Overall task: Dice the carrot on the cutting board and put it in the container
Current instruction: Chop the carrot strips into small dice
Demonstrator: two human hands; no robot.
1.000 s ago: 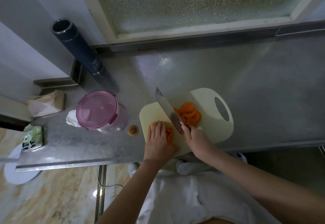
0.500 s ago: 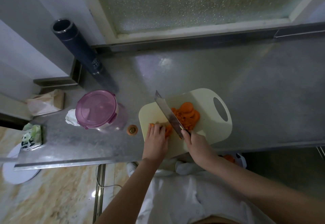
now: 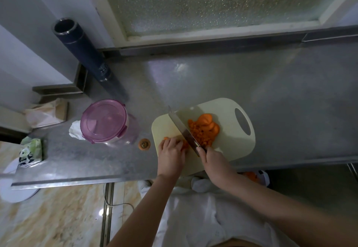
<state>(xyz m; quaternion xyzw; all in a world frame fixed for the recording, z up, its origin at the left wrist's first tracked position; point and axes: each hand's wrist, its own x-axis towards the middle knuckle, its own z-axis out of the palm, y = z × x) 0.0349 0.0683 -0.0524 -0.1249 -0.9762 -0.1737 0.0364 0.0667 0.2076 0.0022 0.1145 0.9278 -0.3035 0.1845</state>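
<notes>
Well left of the cutting board [image 3: 232, 149], on the tabletop [image 3: 271, 91], stands the container [image 3: 105, 121] with its pink lid closed. A cut carrot end [image 3: 144, 144] lies just beside the board's left edge. On the board's left part the left hand [image 3: 171, 154] holds down the carrot piece [image 3: 184, 144] with bent fingers. The right hand [image 3: 215, 161], at the board's near edge, grips the knife [image 3: 184, 130], whose blade slants across the board. Diced carrot [image 3: 201, 134] and some slices lie at the board's middle

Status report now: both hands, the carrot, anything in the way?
Left hand holding carrot piece on board. Right hand gripping knife, blade at carrot. Diced pile beside blade. Container closed.
</notes>
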